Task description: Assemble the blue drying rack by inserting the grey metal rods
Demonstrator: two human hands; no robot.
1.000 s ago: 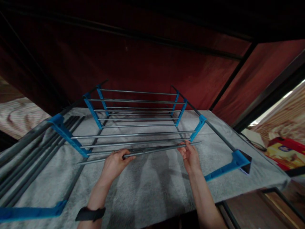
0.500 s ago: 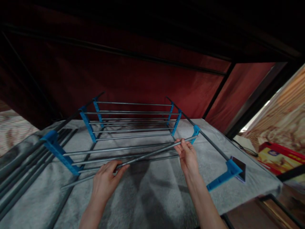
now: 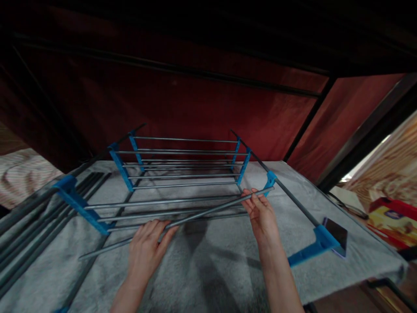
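A loose grey metal tube (image 3: 208, 211) slants across the front of a rack, its right end higher than its left. My left hand (image 3: 148, 245) is closed round it left of its middle. Near its right end, my right hand (image 3: 259, 211) pinches the same tube between thumb and fingers, close to a blue plastic bracket (image 3: 270, 177). The rack lies on its side, with several cross tubes (image 3: 185, 185) fitted between blue brackets. At the front left, another blue bracket (image 3: 81, 205) carries tubes; a blue bracket (image 3: 314, 247) at the front right juts inward with its inner end free.
Several loose dark tubes (image 3: 61, 217) lie on the grey cloth (image 3: 208, 278) at the left. A phone (image 3: 337, 234) rests beside the front right bracket. Farther right is a red and yellow box (image 3: 394, 219). Dark red panels (image 3: 195, 108) stand behind the rack.
The view has shifted slightly, so the right-hand bracket and phone appear farther right. Both hands keep their hold on the tube, which stays slanted much as before.
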